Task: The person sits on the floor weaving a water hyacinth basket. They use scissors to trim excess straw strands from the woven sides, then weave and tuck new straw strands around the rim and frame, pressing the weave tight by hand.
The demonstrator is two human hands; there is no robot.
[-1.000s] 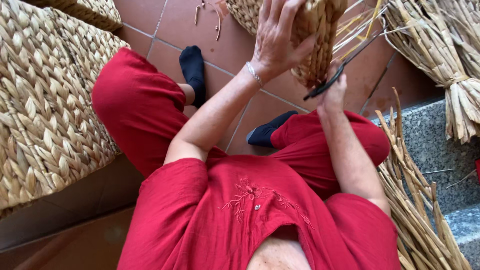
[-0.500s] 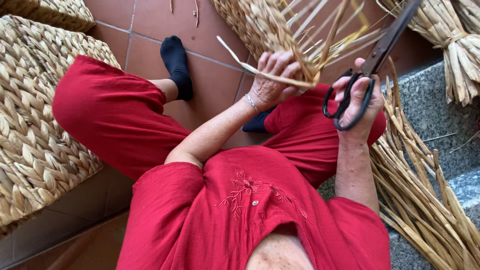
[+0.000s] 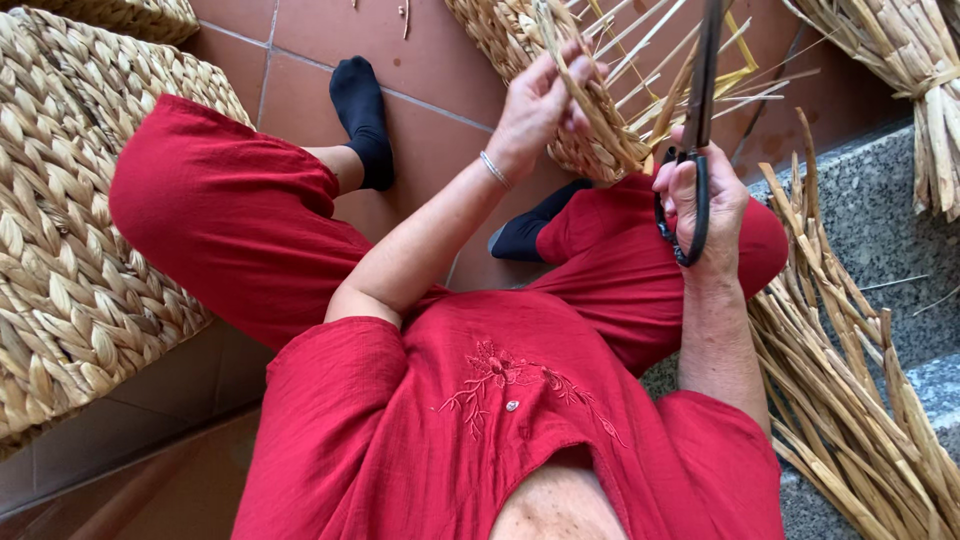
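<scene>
Basket (image 3: 590, 150): half-woven straw piece, propped on the knees, loose strands sticking up
Woven panel (image 3: 70, 250): big finished one, far left on the tiled floor (image 3: 420, 110)
Left hand (image 3: 540, 100): fingers pinched shut on a straw strand at the basket's edge
Right hand (image 3: 700, 195): fingers looped through dark scissors (image 3: 700, 110), blades up
Straw bundle (image 3: 850, 400): lying on the stone step, far right

Scissors (image 3: 700, 110) now upright in right hand (image 3: 705, 205); left hand (image 3: 540, 100) pinches straw strand (image 3: 585, 95).
</scene>
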